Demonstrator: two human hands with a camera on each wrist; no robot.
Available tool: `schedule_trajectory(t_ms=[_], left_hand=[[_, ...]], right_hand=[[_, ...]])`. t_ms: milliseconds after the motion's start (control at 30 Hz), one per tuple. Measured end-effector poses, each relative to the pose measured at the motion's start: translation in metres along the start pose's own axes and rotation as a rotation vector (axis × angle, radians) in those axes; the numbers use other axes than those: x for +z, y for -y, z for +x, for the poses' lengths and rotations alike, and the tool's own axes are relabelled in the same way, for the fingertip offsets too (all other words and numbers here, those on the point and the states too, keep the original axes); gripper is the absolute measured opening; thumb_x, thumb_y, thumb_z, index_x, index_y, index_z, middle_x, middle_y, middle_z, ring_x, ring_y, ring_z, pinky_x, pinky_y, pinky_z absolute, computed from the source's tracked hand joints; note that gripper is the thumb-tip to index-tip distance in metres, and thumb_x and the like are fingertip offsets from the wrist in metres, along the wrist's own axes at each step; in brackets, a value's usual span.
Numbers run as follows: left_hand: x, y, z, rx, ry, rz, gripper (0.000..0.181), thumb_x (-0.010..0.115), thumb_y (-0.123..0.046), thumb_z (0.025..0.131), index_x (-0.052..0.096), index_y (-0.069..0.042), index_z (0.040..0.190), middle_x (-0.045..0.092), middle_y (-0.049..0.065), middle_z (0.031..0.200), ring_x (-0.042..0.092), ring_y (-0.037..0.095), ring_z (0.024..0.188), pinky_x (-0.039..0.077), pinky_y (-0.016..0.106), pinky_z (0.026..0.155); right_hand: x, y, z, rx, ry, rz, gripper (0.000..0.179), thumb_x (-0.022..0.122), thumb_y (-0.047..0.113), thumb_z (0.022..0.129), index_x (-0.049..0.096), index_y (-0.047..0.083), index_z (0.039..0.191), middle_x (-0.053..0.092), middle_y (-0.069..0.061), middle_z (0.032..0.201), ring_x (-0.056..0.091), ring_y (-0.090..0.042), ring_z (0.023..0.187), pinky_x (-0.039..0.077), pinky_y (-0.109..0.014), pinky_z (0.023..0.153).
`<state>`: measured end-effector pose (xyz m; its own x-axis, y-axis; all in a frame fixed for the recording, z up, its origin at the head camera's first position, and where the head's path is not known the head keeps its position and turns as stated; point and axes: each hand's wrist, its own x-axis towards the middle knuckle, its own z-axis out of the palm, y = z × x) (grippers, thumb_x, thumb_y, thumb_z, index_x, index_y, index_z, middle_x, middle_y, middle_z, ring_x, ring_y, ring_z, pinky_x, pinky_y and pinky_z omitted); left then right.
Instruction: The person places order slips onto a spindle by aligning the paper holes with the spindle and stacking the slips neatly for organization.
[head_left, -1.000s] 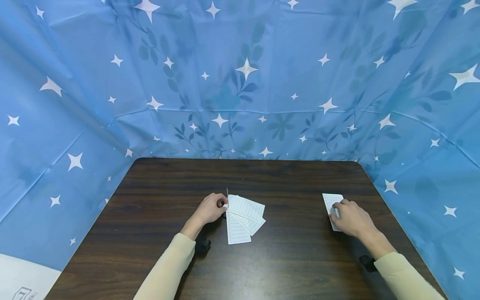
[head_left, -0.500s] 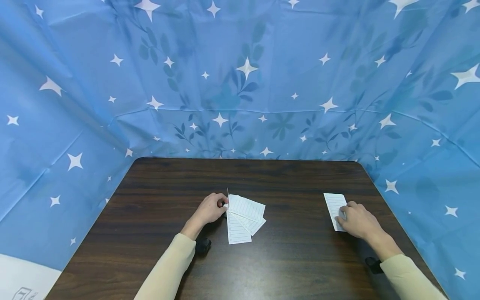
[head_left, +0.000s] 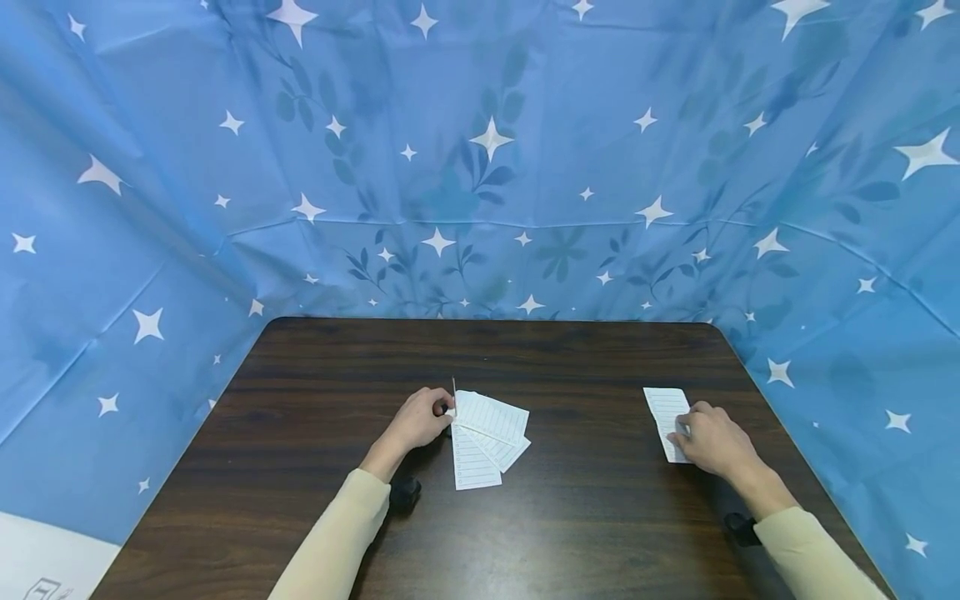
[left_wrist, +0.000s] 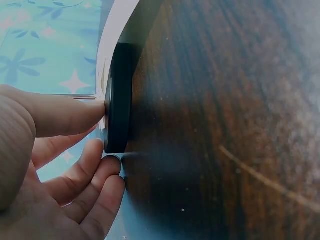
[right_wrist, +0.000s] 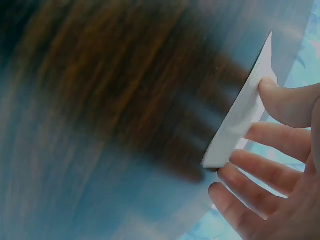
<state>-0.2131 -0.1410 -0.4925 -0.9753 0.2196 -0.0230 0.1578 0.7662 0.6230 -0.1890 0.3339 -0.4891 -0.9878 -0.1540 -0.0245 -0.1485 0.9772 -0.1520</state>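
Note:
Several white lined paper slips [head_left: 491, 417] lie fanned on a paper spike, its thin pin [head_left: 453, 394] standing upright through their left ends. Its black round base [left_wrist: 119, 100] is mostly hidden under the slips in the head view. My left hand [head_left: 420, 418] holds the spike at its base, thumb against the papers beside the pin and fingers bent round the base's edge. Well to the right, my right hand [head_left: 718, 440] pinches a separate lined paper slip [head_left: 665, 417] by its right side. Thumb and fingers sit at its edges in the right wrist view, and the slip [right_wrist: 237, 120] buckles slightly.
The dark wood-grain table [head_left: 570, 517] ends at a rounded far edge before a blue star-patterned curtain [head_left: 480, 183]. A white surface with a printed mark [head_left: 52, 554] shows at the lower left. Black wrist cameras [head_left: 405, 496] hang under both wrists.
My right hand has shifted a little right across its slip, its fingers now nearer the right edge. The slip has gone from flat to slightly buckled. My left hand and the spike stay put.

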Motion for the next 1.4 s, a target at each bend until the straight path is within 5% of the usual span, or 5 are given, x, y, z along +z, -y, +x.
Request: schedule_trajectory(t_ms=[633, 1033, 1400], left_hand=[[0.0, 0.001, 0.001, -0.02, 0.001, 0.005, 0.011, 0.07, -0.009, 0.094, 0.07, -0.011, 0.105, 0.054, 0.003, 0.091, 0.049, 0.02, 0.082, 0.042, 0.037, 0.072], [0.001, 0.0, 0.001, -0.034, 0.007, -0.004, 0.013, 0.07, -0.009, 0.094, 0.07, -0.011, 0.107, 0.054, 0.003, 0.094, 0.049, 0.02, 0.084, 0.043, 0.037, 0.072], [0.001, 0.001, 0.001, -0.024, 0.001, -0.009, 0.013, 0.07, -0.01, 0.095, 0.07, -0.012, 0.107, 0.054, 0.003, 0.093, 0.049, 0.02, 0.084, 0.043, 0.038, 0.072]], right_hand=[[0.002, 0.014, -0.001, 0.025, -0.026, 0.052, 0.027, 0.072, 0.006, 0.091, 0.071, -0.007, 0.114, 0.063, -0.033, 0.114, 0.061, -0.051, 0.105, 0.051, -0.062, 0.078], [-0.002, 0.018, 0.01, 0.037, -0.028, 0.255, 0.038, 0.079, 0.004, 0.083, 0.065, -0.01, 0.115, 0.061, -0.037, 0.113, 0.058, -0.044, 0.097, 0.047, -0.06, 0.083], [-0.005, 0.03, 0.016, 0.045, -0.092, 0.436, 0.027, 0.074, 0.001, 0.086, 0.069, -0.009, 0.111, 0.065, -0.031, 0.115, 0.061, -0.045, 0.101, 0.049, -0.058, 0.084]])
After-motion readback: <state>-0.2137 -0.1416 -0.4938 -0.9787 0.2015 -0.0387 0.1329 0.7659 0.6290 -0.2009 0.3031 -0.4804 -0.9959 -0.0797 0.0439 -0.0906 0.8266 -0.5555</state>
